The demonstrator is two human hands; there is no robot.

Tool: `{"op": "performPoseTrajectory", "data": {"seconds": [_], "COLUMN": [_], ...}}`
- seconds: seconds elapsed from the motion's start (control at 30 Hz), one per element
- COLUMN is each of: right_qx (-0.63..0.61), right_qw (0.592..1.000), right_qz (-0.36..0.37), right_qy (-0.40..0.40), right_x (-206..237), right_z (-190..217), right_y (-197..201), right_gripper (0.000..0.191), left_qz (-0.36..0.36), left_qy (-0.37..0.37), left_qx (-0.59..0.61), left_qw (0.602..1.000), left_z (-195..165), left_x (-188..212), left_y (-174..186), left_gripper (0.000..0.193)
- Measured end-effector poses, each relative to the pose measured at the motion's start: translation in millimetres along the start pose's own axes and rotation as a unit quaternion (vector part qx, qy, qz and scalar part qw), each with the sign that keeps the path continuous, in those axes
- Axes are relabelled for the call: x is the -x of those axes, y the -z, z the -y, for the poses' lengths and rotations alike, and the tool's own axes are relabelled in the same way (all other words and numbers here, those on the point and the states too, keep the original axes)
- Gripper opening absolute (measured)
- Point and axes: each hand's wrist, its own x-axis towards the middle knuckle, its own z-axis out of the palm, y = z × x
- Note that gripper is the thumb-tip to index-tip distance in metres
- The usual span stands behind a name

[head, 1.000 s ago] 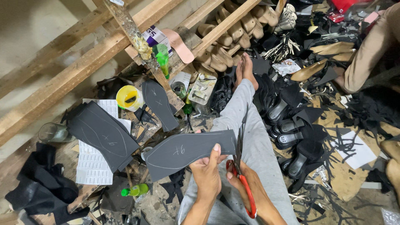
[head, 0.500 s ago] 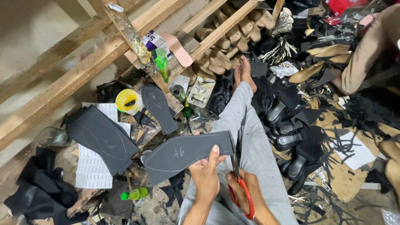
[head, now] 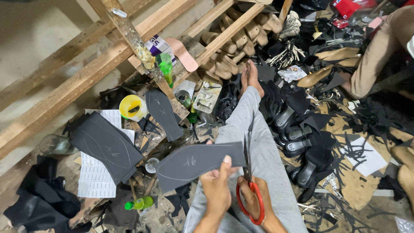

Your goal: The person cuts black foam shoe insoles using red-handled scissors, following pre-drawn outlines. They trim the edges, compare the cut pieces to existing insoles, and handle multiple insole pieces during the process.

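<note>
1. Fingers of the left hand pinch the dark grey sole-shaped rubber sheet above the lap, long axis running leftward.
2. Right hand grips red-handled scissors, blades upright at the sheet's right end.
3. Cut soles litter the floor.

Your left hand and right hand are bare, with no gloves, rings or watch to see. Your forearms at 6 o'clock have no sleeves on them. You wear light grey trousers of soft cloth, with small creases along the leg. The leg ends toward 12 o'clock at a bare foot, without shoe or sock.
</note>
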Motion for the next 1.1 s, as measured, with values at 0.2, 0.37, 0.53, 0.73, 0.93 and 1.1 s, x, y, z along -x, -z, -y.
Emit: {"op": "performPoseTrajectory", "data": {"seconds": [0.2, 0.37, 0.53, 0.73, 0.93, 1.1], "right_qx": [0.302, 0.204, 0.164, 0.117, -0.206, -0.095], "right_qw": [0.950, 0.969, 0.968, 0.993, 0.940, 0.912], "right_qz": [0.065, 0.047, 0.061, 0.010, -0.209, -0.339], "right_qy": [-0.034, 0.132, 0.181, 0.031, -0.174, -0.212], "right_x": [5, 23, 8, 39, -43, -85], "right_z": [-11, -8, 8, -33, -112, -136], "right_y": [17, 8, 15, 76, 176, 206], "right_gripper": [0.027, 0.024, 0.021, 0.013, 0.014, 0.038], "left_qz": [0.177, 0.247, 0.282, 0.256, 0.226, 0.226], "left_qy": [-0.037, 0.024, 0.065, 0.141, 0.256, 0.270], "left_qx": [-0.095, -0.198, -0.241, -0.321, -0.259, -0.234], "left_qw": [0.979, 0.948, 0.927, 0.901, 0.903, 0.906], "left_z": [-43, -61, -34, 14, 65, 88], "left_x": [-52, -91, -107, -102, -112, -125], "left_y": [24, 15, -1, 7, 23, 28], "left_gripper": [0.046, 0.051, 0.042, 0.046, 0.046, 0.038]}}
